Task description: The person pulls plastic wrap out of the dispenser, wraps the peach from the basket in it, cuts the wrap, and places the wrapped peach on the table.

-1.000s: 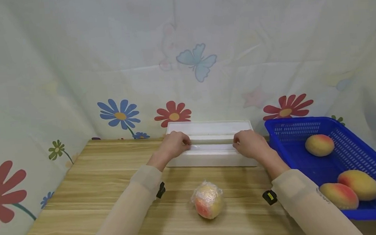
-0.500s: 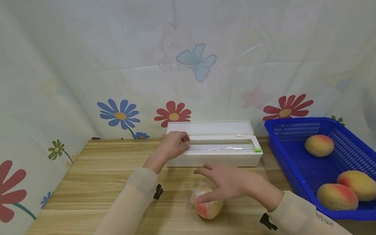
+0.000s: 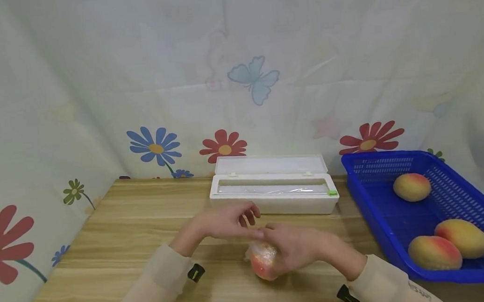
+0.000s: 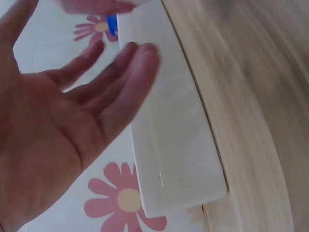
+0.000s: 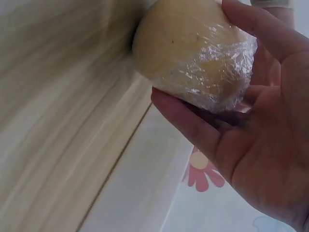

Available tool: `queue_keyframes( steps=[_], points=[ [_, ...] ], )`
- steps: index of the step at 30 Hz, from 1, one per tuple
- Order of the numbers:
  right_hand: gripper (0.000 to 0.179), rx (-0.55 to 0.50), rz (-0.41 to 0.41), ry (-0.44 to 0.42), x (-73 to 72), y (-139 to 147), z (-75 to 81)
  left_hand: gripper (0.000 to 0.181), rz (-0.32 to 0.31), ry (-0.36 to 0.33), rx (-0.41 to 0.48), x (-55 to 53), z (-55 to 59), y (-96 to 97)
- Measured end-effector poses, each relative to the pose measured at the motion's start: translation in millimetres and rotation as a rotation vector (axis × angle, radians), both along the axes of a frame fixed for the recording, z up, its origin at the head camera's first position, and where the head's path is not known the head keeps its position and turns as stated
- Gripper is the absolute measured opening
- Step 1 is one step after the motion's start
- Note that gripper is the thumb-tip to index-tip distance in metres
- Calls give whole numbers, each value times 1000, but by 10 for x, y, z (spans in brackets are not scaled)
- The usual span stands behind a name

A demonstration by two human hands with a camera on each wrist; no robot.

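A yellow mango with a red blush point(image 3: 260, 263), partly covered in crinkled cling film, sits on the wooden table before the person. The right hand point(image 3: 299, 249) grips it from the right; in the right wrist view thumb and fingers stand around the mango point(image 5: 193, 58). Just above and left of the fruit is the left hand point(image 3: 226, 221), its fingers loosely bent and holding nothing, its thumb tip close to the right hand. Behind both hands lies a white cling film dispenser point(image 3: 279, 208), lid raised, a roll of film inside and a green slider at its right end.
On the right stands a blue plastic basket point(image 3: 382, 220) with a mango point(image 3: 412, 187) near its back and two more mangoes point(image 3: 462, 238) at its front. A flower-print curtain point(image 3: 179, 99) hangs right behind the table point(image 3: 118, 253).
Both hands have come away from the dispenser toward the person. The right hand has taken hold of the wrapped mango; the left has drawn in beside it, uncovering the dispenser's left end.
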State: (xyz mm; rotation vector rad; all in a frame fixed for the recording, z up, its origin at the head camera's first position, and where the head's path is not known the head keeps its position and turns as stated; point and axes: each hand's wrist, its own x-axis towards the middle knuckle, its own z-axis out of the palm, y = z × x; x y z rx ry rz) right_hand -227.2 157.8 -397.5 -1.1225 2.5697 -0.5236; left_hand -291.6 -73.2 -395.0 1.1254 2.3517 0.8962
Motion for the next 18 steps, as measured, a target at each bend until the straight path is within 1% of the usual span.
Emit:
queue_keyframes(
  steps=[2, 3, 5, 7, 10, 12, 14, 16, 18],
  points=[
    [72, -45, -2, 13, -3, 7, -3, 65, -24, -57, -63, 86, -10, 29],
    [71, -72, -4, 30, -6, 9, 0, 71, -41, -72, -72, 120, -21, 45],
    [69, -146, 1, 86, -20, 11, 8, 76, -59, -90, -55, 167, -48, 69],
    [71, -209, -10, 161, -36, 16, 19, 80, -52, -89, 0, 196, -69, 80],
    [78, -286, -27, 247, -62, 14, 36, 79, -17, -128, 122, 201, -97, 70],
    [81, -326, -41, 272, -73, 9, 31, 81, 19, -151, 174, 198, -111, 40],
    [83, -370, -49, 277, -75, -5, 27, 83, 43, -173, 209, 199, -110, 7],
    [87, -387, -69, 286, -68, -10, 20, 81, 66, -158, 215, 194, -110, -33],
    [93, -402, -109, 250, -57, -9, 32, 78, 92, -137, 214, 193, -98, -85]
  ],
)
